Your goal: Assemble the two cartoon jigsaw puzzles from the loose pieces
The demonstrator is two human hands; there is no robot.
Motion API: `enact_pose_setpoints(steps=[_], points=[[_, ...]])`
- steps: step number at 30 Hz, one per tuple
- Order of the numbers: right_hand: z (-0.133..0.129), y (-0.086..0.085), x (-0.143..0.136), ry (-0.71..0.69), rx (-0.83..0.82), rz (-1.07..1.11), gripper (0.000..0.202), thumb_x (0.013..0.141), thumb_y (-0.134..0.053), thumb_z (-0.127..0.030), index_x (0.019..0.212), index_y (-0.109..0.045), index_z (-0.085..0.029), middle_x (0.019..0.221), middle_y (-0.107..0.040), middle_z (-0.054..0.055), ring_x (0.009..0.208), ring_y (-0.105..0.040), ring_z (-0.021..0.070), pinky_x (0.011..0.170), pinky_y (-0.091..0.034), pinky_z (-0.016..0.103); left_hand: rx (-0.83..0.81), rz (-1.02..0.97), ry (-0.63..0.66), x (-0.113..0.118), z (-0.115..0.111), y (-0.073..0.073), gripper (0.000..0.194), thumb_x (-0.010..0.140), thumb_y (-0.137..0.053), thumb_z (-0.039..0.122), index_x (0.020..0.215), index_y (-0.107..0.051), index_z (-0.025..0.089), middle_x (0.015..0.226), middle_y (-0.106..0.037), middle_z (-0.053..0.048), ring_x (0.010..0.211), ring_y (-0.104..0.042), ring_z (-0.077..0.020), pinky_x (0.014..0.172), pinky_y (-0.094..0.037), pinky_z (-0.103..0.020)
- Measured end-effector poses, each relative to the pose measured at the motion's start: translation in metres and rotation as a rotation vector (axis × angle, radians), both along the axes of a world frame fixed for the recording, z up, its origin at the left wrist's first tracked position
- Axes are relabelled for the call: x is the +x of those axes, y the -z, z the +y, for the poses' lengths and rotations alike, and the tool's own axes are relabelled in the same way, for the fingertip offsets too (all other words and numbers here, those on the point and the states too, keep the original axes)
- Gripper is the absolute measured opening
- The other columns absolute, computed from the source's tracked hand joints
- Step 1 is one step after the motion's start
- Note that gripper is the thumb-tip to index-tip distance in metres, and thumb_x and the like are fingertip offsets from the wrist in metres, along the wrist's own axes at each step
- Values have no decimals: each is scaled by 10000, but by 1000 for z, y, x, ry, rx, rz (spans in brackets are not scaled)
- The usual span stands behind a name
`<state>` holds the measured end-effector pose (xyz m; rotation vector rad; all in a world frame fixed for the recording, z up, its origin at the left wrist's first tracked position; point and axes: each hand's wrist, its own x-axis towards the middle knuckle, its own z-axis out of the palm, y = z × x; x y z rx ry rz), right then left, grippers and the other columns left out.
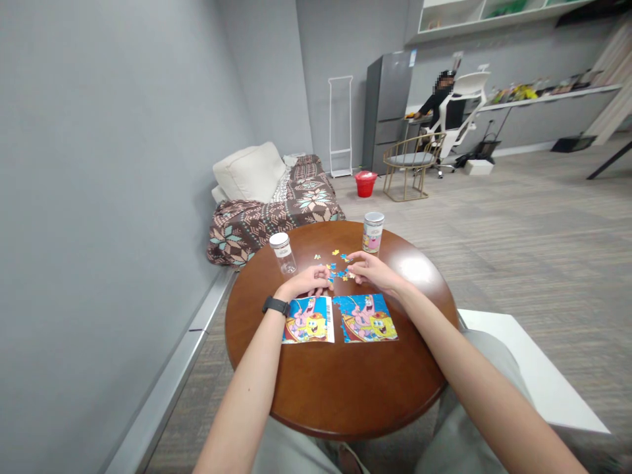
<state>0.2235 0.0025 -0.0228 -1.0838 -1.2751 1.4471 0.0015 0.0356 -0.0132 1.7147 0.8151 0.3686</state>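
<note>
Jigsaw pieces [340, 273] in blue, yellow and white lie loose in the middle of a round wooden table. My left hand [311, 282], with a black watch on the wrist, has its fingers closed on what looks like a small puzzle piece [330, 281]. Over the right side of the loose pieces, my right hand [372, 271] hovers with thumb and index finger apart. Nearer to me lies a joined cartoon puzzle [368, 319], its upper edge uneven. Left of it, partly under my left wrist, is a printed picture sheet [309, 322] of the same scene.
A clear jar [284, 253] with a white lid stands at the table's [345, 388] back left. A labelled canister [373, 234] stands at the back right. Beyond are a patterned sofa [276, 217], a red bin [365, 184], a gold chair [409, 161] and a seated person [437, 99].
</note>
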Motion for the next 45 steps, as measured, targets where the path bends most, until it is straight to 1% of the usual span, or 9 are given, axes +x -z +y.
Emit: enact_pose_setpoints(steps=[4,8,13,17,23,30,35,41,45], points=[[-2,-3,0,-5,-32,4,330,710,-714,-124,975,-527,-183,688,-694,-3,565,-608,94,572,-502,214,22,23,6,0,2,3,273,721,-684,343,789,-492,161,625,-620,29,384,-475,-37,355,-290,-147],[-6,-7,-1,-41,-44,0,319,722,-658,-81,995,-519,-169,672,-697,-3,539,-586,84,565,-489,201,43,49,-6,0,0,0,298,733,-692,380,840,-533,151,646,-623,29,401,-486,-42,364,-304,-152],[-8,-7,-2,-71,-49,0,367,729,-593,-45,1049,-479,-182,749,-726,8,535,-597,91,574,-509,222,57,84,-5,1,-4,-5,277,777,-668,396,824,-562,144,513,-551,57,363,-424,-40,361,-270,-161],[-5,-2,-1,-67,-50,-6,334,708,-641,-59,993,-520,-184,746,-713,-1,561,-618,98,588,-522,229,64,51,-22,1,-4,-3,298,751,-698,383,872,-542,160,537,-557,70,381,-449,-45,372,-287,-156],[2,6,2,-48,-51,-1,349,617,-727,-58,917,-587,-170,749,-683,-10,618,-632,104,632,-528,242,44,91,-33,1,-2,-1,270,808,-634,404,870,-576,149,499,-546,68,345,-409,-38,351,-266,-155],[4,10,4,-76,-24,-57,363,545,-693,-6,867,-632,-163,663,-636,-39,617,-613,108,652,-507,244,19,33,-62,4,2,4,287,783,-667,388,899,-567,145,777,-674,0,392,-492,-31,332,-273,-154],[4,8,6,-89,-12,-94,342,538,-696,-17,846,-645,-156,615,-613,-52,610,-586,96,666,-484,238,6,40,-75,4,3,5,295,806,-640,406,914,-586,136,858,-691,-34,403,-509,-28,335,-281,-156],[3,4,5,-90,-35,-81,323,519,-737,-56,808,-626,-146,699,-680,-6,676,-609,111,684,-474,249,47,78,-42,2,3,5,284,791,-655,388,895,-605,129,648,-622,26,386,-475,-34,344,-288,-151],[0,1,3,-53,-36,-133,290,547,-777,-136,800,-634,-143,683,-665,-5,623,-577,99,553,-394,214,21,55,-37,2,3,6,252,780,-665,354,861,-546,147,608,-609,46,372,-467,-34,348,-287,-147]])
